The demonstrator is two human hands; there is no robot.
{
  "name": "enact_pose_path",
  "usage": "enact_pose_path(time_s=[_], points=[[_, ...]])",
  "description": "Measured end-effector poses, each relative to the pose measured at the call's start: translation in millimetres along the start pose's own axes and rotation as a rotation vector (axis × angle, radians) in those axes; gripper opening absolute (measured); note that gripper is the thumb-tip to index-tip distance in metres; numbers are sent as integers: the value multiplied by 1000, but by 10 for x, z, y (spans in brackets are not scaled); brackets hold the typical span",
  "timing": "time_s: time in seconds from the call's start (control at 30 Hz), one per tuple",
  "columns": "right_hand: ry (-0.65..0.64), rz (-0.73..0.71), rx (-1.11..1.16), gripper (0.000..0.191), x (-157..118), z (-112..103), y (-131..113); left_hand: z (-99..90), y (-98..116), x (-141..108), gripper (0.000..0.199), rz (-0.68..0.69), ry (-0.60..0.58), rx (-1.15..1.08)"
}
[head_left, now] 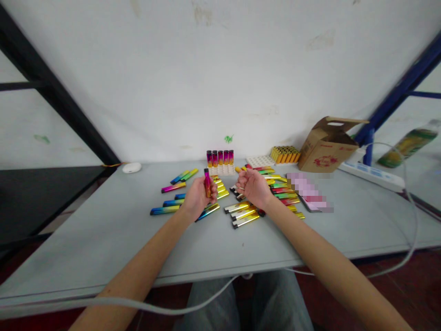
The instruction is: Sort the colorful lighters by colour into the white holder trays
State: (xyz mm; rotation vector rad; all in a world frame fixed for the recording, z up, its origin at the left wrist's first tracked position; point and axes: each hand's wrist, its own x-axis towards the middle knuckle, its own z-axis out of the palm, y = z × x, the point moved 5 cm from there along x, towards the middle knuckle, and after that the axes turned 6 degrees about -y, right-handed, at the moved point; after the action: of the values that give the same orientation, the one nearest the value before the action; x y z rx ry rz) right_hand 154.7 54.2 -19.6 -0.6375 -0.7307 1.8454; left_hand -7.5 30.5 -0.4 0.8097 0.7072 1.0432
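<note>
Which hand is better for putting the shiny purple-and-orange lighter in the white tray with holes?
Left, probably: the left hand already grips the shiny purple-and-orange lighter, near the white tray with holes. The right hand is right of the tray, with nothing clearly in it.

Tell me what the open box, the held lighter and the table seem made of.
Open box: likely cardboard, from its matte brown folded flaps. Held lighter: probably plastic or metal; its shiny pink-to-gold gradient suggests a metallic coating. Table: smooth, dull grey top; material unclear.
</note>
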Motion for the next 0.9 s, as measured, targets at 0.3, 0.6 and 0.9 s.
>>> enact_pose_path(time_s=[0.3,0.6,0.9], points=[[-147,22,-45,44,-11,67,8,19,-66,13,13,66,-18,75],[-265,-9,-190,71,-41,151,18,4,-72,37,10,59,-19,75],[-201,-492,-768,40,-101,186,-51,20,-180,48,29,58,-167,271]])
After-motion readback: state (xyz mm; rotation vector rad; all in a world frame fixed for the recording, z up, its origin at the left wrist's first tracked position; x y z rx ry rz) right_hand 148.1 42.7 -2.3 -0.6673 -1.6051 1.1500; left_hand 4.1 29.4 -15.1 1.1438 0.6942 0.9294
